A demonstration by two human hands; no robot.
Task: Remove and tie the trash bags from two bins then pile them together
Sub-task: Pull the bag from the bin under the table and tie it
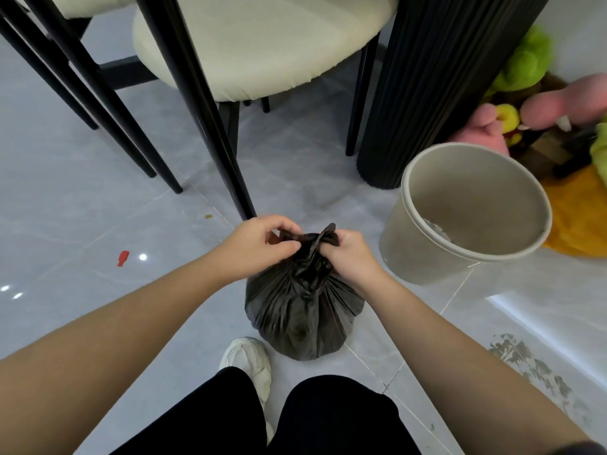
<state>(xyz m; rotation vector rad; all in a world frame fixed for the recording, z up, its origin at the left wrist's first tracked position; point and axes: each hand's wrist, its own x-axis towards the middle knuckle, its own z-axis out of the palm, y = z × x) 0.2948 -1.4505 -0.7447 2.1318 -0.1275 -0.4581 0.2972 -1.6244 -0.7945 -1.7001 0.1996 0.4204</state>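
The trash bag [303, 316] is being pinched by left grip [259, 247] and right grip [349, 257] (both at its neck). A bin [420, 254] is standing at two o'clock.

Both my forearms are bare. They reach forward and down from the lower corners of the view and converge toward the middle. My left hand [259, 247] comes in from the left with its back turned up and its fingers curled, thumb and fingertips pinching the gathered neck of the bag [302, 316] on its left side. My right hand [348, 257] sits just beside it, knuckles up, fingers curled tight round the same neck from the right. The two hands are about level and nearly touching. Both wrists run roughly in line with their forearms.
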